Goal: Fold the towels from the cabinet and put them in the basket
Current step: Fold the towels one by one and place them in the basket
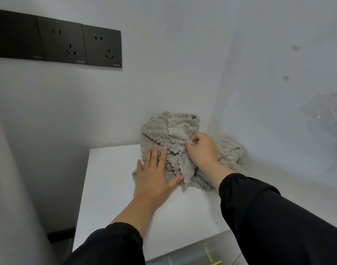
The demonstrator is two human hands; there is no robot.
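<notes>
A heap of fluffy grey towels (169,134) lies crumpled on the white cabinet top (114,180), pushed against the back wall. My left hand (154,173) lies flat with straight fingers on the near left part of the heap. My right hand (202,150) pinches a fold of towel near the middle of the heap. More grey towel bulges out to the right behind my right wrist. No basket is in view.
Black wall sockets (68,44) sit high on the left wall. A gold drawer handle (213,259) shows at the cabinet's front, bottom edge. Clear plastic wrap (328,115) is at the far right. A gap drops to the floor left of the cabinet.
</notes>
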